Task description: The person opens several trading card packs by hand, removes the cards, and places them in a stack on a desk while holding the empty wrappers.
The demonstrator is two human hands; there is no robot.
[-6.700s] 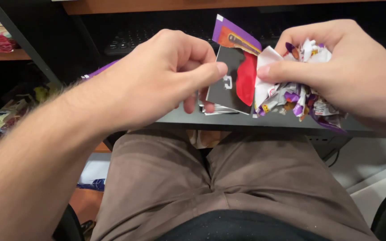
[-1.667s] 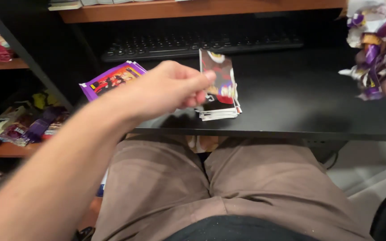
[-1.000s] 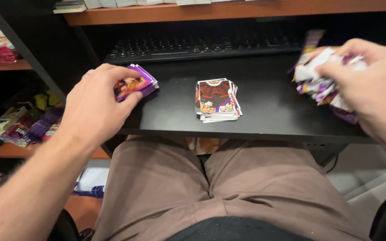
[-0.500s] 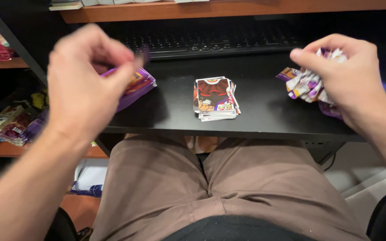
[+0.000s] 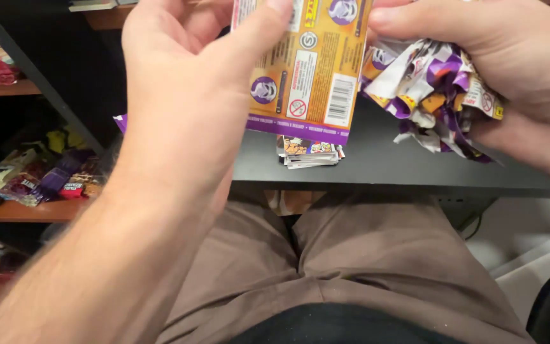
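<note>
My left hand (image 5: 186, 83) holds a flat orange and purple card packet (image 5: 307, 70) up close to the camera, thumb on its upper edge. My right hand (image 5: 498, 70) touches the packet's top right corner and also clutches a crumpled bunch of torn purple and white wrappers (image 5: 437, 99). Below the packet, a small stack of picture cards (image 5: 310, 153) lies on the dark pull-out desk shelf (image 5: 383, 169), partly hidden by the packet.
Wooden shelves at the left hold small colourful packets and toys (image 5: 39, 181). A black metal brace (image 5: 39, 83) slants across that side. My legs in brown trousers (image 5: 326, 267) sit under the desk shelf. A white surface (image 5: 536, 255) lies at lower right.
My left hand picked a packet from the desk's left side and raised it to the middle. My right hand, still gripping the wrappers, moved in to meet it.
</note>
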